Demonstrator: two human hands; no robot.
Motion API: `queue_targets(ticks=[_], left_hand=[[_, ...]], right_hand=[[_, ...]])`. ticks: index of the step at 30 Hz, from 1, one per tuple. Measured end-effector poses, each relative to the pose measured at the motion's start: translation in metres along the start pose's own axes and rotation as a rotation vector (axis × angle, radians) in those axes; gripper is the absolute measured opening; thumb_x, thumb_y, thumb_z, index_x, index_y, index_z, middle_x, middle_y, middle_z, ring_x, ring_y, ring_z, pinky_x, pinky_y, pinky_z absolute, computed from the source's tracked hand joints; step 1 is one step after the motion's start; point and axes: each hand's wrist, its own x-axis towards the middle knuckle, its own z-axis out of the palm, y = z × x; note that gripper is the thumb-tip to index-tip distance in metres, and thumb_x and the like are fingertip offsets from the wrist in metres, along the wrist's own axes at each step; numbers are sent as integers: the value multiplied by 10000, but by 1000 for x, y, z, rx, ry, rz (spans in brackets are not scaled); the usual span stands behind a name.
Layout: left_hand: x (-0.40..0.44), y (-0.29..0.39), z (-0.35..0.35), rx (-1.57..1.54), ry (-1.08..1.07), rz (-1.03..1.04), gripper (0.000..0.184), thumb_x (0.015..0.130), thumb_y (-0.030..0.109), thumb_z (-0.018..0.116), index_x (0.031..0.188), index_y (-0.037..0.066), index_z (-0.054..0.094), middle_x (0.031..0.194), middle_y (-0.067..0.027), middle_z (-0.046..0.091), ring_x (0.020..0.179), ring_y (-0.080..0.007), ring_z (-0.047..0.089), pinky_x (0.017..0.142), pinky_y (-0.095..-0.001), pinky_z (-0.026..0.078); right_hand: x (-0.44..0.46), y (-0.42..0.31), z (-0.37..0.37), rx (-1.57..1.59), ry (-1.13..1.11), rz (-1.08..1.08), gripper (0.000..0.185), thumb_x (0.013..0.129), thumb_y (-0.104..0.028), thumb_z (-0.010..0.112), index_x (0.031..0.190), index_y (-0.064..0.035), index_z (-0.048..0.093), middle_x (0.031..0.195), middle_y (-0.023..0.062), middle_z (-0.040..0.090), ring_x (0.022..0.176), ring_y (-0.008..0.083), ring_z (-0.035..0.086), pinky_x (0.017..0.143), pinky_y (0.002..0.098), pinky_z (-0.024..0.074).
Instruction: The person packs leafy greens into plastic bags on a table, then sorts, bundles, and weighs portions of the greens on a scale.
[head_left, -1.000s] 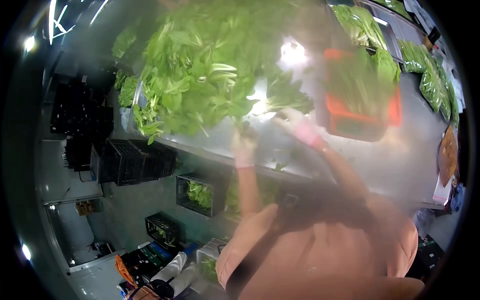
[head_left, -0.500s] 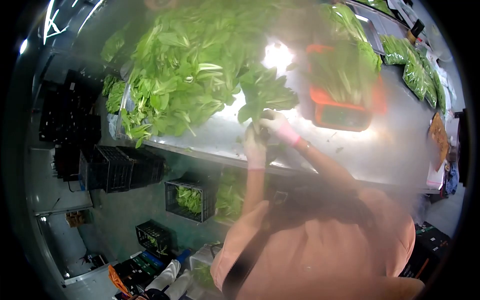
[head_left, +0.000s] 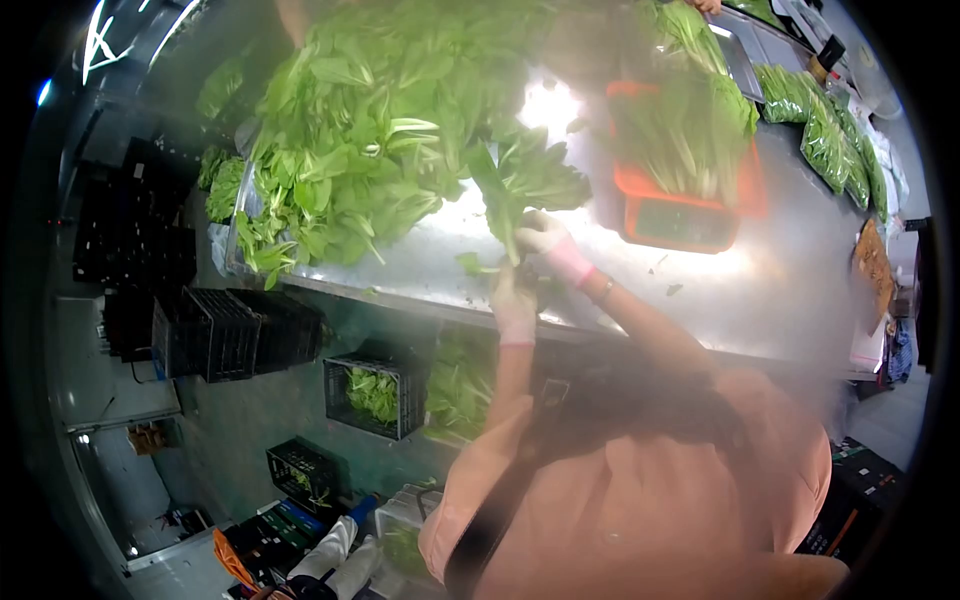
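Observation:
A bunch of leafy greens (head_left: 540, 178) is held above the near edge of the metal table, leaves pointing away from me. My right hand (head_left: 552, 245), in a pale glove with a pink cuff, is closed around its stems. Just below, my left hand (head_left: 513, 303), gloved too, is closed at the lower stem end; haze blurs its fingers. A loose leaf (head_left: 474, 264) sticks out beside it. To the left lies a big heap of greens (head_left: 370, 150). On the right stands an orange basket (head_left: 680, 232) with more greens (head_left: 690, 145) in it.
Bagged greens (head_left: 835, 150) lie along the table's (head_left: 760, 300) right side. Black crates (head_left: 235, 335) stand on the floor to the left, one crate (head_left: 410, 395) holding greens. Other people's hands show at the far edge, one hand (head_left: 708, 6) by the basket. Haze blurs the middle.
The leaves of the held bunch have shifted and spread, and a leaf now sticks out left of my left hand. A hand has appeared at the far edge. The view has shifted slightly.

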Motion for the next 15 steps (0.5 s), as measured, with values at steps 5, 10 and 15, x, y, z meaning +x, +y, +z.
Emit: queue_targets(ticks=[5, 10, 15], left_hand=[[4, 1, -3, 59, -79, 24, 234, 910, 155, 515, 1108, 30, 514, 961, -38, 552, 818, -125, 527, 668, -251, 425], [2, 8, 10, 93, -101, 69, 250, 898, 125, 543, 1122, 18, 515, 919, -36, 570, 765, -120, 529, 621, -229, 436], [-2, 19, 0, 119, -204, 35, 251, 897, 133, 538, 1124, 33, 495, 915, -30, 550, 728, -112, 499, 609, -227, 420]], right_hand=[[-1, -3, -3, 30, -17, -12, 264, 806, -150, 599, 981, 37, 536, 842, 55, 580, 735, 105, 550, 684, 254, 472], [-2, -4, -2, -128, -88, -113, 285, 806, -140, 589, 1030, 30, 539, 902, 69, 585, 783, 111, 552, 725, 254, 469], [-5, 13, 5, -229, -181, -93, 311, 816, -147, 566, 1082, 10, 533, 920, 64, 583, 839, 118, 551, 693, 264, 484]])
